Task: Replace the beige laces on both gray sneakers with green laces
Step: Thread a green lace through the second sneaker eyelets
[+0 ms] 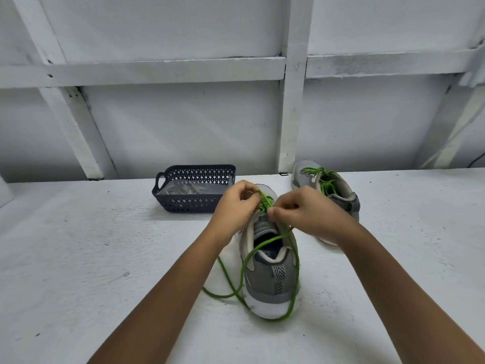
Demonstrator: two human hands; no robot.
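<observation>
Sneakers (270, 261), basket (193, 189) on white table (78, 258)

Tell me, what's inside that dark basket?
Inside the dark basket lies a pale tangled bundle, perhaps the old beige laces in clear wrapping; it is too blurry to be sure. The basket's front wall hides whatever sits lower down.
</observation>
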